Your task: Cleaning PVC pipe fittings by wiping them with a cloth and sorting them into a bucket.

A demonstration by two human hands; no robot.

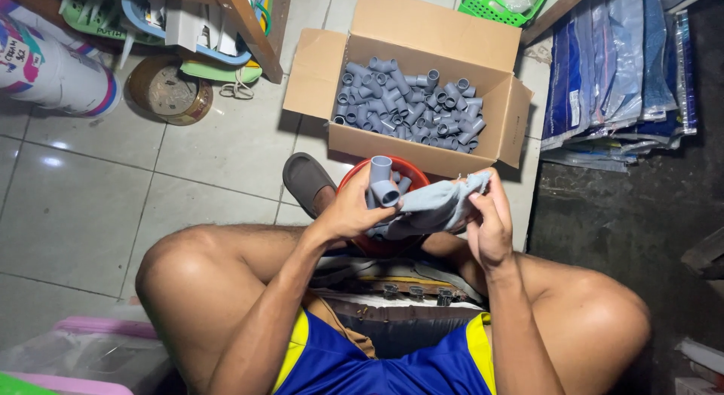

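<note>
Gripped in the left hand (351, 212) is a grey plastic tee-shaped pipe fitting (382, 183), the fingers closed around its lower part so that the two visible sockets stand clear of the palm. The right hand (489, 225) is clamped on a crumpled pale grey cloth (437, 205), thumb and fingers pinching its outer end; the cloth's other end lies against the fitting and the left fingers.

Position: the fitting is held above a round red plastic basin (381, 245) that sits on the floor between the person's knees, just in front of an open brown cardboard box (422, 150). More grey fittings show inside the basin rim, partly hidden by the hands.

Orientation: the fitting's long run stands roughly upright in the frame, one open socket pointing away from the person toward the box; the side branch points right and toward the camera, its round mouth plainly visible. In my judgement this hold exposes the sockets to the cloth, consistent with wiping.

The box is filled with a heap of similar grey pipe fittings (407, 104), lying at mixed angles. It stands within arm's reach, which would suit drawing stock from it. A dark brown sandal (305, 181) is at the basin's left. The pale tiled floor (83, 191) carries all of these; no bench is in view.
</note>
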